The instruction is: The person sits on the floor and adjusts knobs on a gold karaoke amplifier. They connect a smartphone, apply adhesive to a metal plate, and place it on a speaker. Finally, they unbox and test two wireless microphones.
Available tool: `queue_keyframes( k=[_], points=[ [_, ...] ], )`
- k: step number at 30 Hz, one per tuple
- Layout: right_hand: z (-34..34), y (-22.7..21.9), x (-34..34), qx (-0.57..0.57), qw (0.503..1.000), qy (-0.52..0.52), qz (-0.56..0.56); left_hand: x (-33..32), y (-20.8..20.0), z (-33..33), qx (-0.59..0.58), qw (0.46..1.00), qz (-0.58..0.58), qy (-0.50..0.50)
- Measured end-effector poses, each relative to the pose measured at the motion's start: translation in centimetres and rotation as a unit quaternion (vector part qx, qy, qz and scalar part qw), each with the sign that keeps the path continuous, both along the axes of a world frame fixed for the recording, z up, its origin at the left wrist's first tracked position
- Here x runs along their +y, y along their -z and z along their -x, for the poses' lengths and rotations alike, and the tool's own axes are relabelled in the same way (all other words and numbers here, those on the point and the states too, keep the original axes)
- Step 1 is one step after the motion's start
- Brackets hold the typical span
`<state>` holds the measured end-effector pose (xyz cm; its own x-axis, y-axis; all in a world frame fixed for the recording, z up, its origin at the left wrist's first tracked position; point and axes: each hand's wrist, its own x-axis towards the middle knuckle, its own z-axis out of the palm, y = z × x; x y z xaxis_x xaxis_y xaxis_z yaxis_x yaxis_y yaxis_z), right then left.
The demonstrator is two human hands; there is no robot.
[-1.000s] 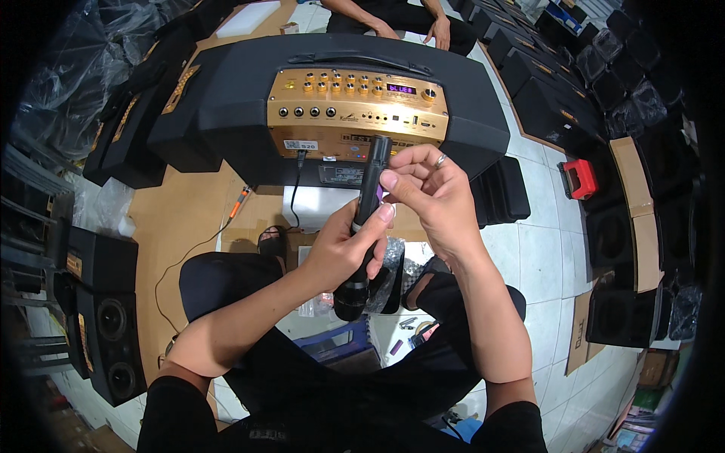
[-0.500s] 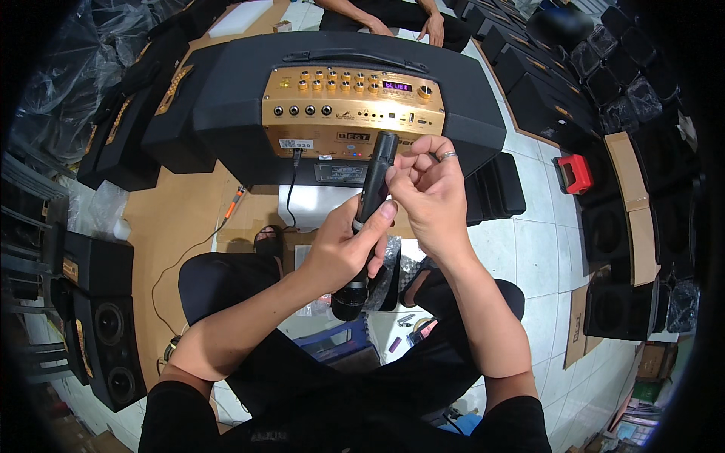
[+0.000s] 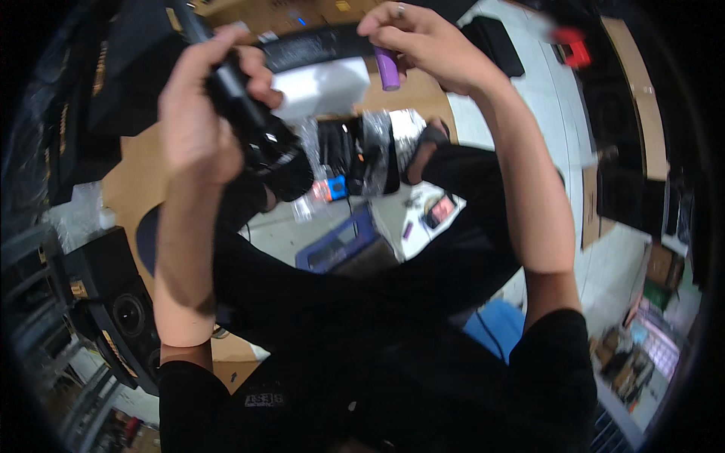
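Note:
My left hand (image 3: 198, 124) is wrapped round a black handheld microphone (image 3: 236, 87), which tilts with its head (image 3: 285, 164) down toward my knees. The hand and microphone are blurred by motion. To the right, my right hand (image 3: 438, 49) pinches a purple cylindrical battery (image 3: 388, 72) between thumb and fingers, apart from the microphone. At the top edge shows the lower part of a black speaker with a gold panel (image 3: 325, 11), mostly out of the picture. A second small purple battery (image 3: 408, 229) lies on the floor between my legs.
A white block (image 3: 325, 89) sits below the speaker. Black items in clear plastic (image 3: 336, 147) and a blue box (image 3: 340, 240) lie between my feet. Speakers (image 3: 128, 313) stand at the left; a red object (image 3: 572, 49) and black cabinets (image 3: 634, 185) are at the right.
My hands have moved apart, the left one going up and left with the microphone. The purple battery now shows in my right hand. The view has tilted down, pushing the speaker upward.

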<state>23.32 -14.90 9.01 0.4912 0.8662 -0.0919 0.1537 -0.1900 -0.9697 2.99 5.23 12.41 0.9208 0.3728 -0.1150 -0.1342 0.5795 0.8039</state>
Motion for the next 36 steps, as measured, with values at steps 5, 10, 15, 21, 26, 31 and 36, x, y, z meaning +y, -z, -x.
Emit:
queue_keyframes(
  k=[5, 10, 15, 21, 26, 31, 36],
  points=[
    [0.1, 8.0, -3.3, -0.158, 0.952, -0.088, 0.247, -0.7, -0.4, 1.6, 0.028, 0.989, -0.137, 0.037],
    [0.2, 28.3, -9.6, -0.208, 0.877, -0.115, 0.418, 1.5, 0.5, 2.1, 0.017, 0.951, -0.295, 0.087],
    [1.9, 42.6, -15.0, -0.233, 0.85, 0.033, 0.471, 0.2, 1.7, 3.3, 0.092, 0.926, -0.362, 0.048],
    [2.0, 48.6, -22.2, -0.082, 0.892, 0.306, 0.322, 0.0, 4.5, 2.6, 0.217, 0.906, -0.363, 0.028],
    [9.7, 50.2, -32.3, 0.016, 0.801, 0.426, 0.42, -0.3, 4.9, 2.9, 0.117, 0.774, -0.619, 0.067],
    [18.6, 52.6, -37.0, 0.203, 0.62, 0.59, 0.476, -0.5, 3.6, 2.6, 0.201, 0.904, -0.375, 0.041],
    [19.1, 50.1, -35.4, 0.329, 0.594, 0.625, 0.384, -1.5, 3.7, 1.7, 0.185, 0.911, -0.365, 0.058]
  ],
)
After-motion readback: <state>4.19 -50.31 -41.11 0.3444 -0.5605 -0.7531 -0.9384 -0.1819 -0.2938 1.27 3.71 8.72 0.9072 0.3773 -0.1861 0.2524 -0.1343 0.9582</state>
